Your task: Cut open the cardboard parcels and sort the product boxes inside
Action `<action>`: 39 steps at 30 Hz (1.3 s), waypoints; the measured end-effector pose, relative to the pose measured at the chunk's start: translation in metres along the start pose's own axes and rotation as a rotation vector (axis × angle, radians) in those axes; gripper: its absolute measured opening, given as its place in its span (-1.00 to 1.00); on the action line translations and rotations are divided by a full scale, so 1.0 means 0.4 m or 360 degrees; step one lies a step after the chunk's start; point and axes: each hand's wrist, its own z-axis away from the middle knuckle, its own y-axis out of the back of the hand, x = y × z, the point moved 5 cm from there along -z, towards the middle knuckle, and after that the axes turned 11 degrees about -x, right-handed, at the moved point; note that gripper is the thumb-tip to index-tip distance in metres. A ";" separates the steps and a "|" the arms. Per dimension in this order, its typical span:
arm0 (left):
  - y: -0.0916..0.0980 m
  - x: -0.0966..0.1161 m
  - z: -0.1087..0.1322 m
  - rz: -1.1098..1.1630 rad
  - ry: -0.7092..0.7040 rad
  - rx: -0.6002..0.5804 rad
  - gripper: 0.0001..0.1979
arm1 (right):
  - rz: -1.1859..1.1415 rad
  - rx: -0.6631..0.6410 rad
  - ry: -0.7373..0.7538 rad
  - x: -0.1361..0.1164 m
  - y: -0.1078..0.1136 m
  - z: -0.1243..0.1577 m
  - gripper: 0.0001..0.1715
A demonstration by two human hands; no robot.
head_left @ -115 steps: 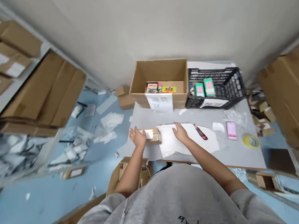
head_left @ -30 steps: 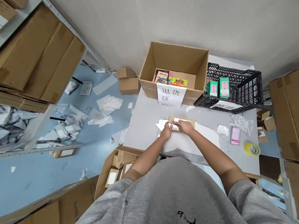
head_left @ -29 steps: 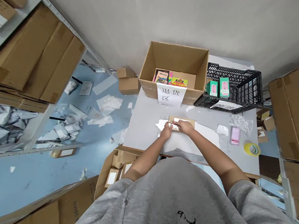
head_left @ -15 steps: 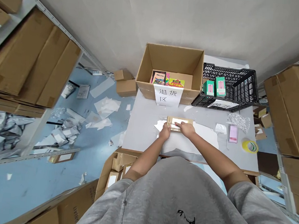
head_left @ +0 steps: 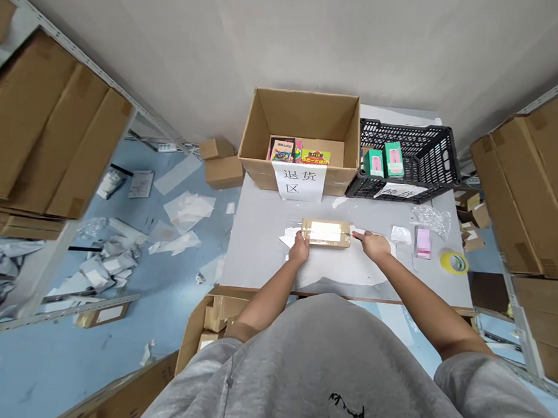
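Observation:
A small taped cardboard box (head_left: 326, 233) with a white label lies on white paper sheets (head_left: 337, 268) on the table. My left hand (head_left: 299, 249) grips its left end, the fingers partly hidden by the box. Just off the box's right end is my right hand (head_left: 374, 246), its fingers closed and pointing at the box. A small reddish bit shows at those fingertips, too small to name.
Behind stand a large open carton (head_left: 301, 120) holding colourful packs and a black crate (head_left: 408, 158) with green boxes. To the right lie a pink-screened phone (head_left: 422, 243), bubble wrap (head_left: 433, 220) and a yellow tape roll (head_left: 454, 263). Cartons fill shelves on both sides.
My right hand has slid right, from the top of the box to beyond its right end. The left hand keeps its hold. The whole view has shifted slightly.

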 end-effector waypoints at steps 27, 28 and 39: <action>-0.041 0.281 -0.085 -0.0891 -0.1020 -0.0220 -0.30 | -0.2038 0.0316 -0.0331 -0.056 -0.172 -0.106 -0.31; -0.044 0.280 -0.086 -0.0897 -0.1002 -0.0227 -0.32 | -0.2075 0.0331 -0.0353 -0.059 -0.171 -0.100 -0.38; -0.069 0.297 -0.100 -0.0891 -0.0964 -0.0239 -0.37 | -0.2815 0.0027 -0.0174 -0.146 -0.197 -0.010 -0.55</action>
